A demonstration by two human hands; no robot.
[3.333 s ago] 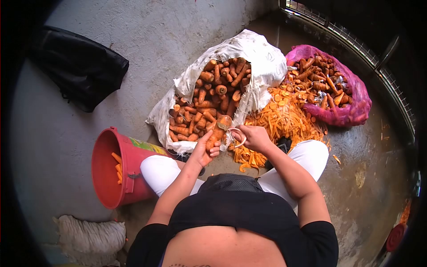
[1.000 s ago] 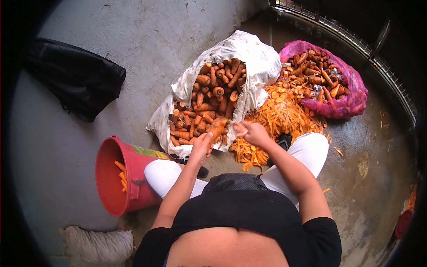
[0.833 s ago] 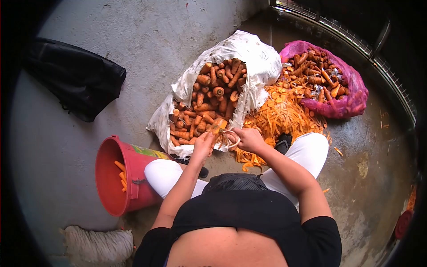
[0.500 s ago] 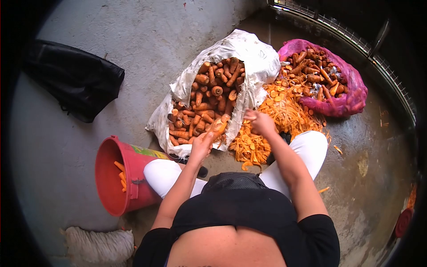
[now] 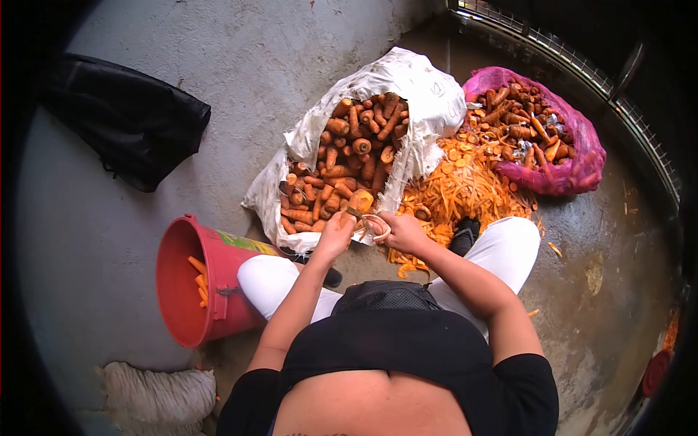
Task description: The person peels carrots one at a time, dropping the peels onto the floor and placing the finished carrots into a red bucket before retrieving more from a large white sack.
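Observation:
My left hand [image 5: 337, 235] is closed around a partly peeled carrot [image 5: 360, 200], whose bright orange end points away from me. In my right hand [image 5: 403, 232] is a peeler [image 5: 378, 226] with a pale, loop-like handle. Its blade end lies against or very close to the carrot; contact is hard to make out. Just beyond my hands, an open white sack [image 5: 429, 94] holds many unpeeled carrots [image 5: 338, 171]. Orange peelings and cut carrot ends [image 5: 469, 182] are heaped to the right of the sack.
A red bucket [image 5: 209, 272] lies tipped by my left knee, with several peeled carrots [image 5: 198, 280] inside. At the back right stands a pink bag [image 5: 585, 156] of carrot pieces. A black bag [image 5: 131, 120] lies far left, and a whitish sack [image 5: 156, 396] at the lower left.
My right hand has come left and toward me, bringing the peeler to the carrot. My left hand has shifted slightly, and the view has moved a little.

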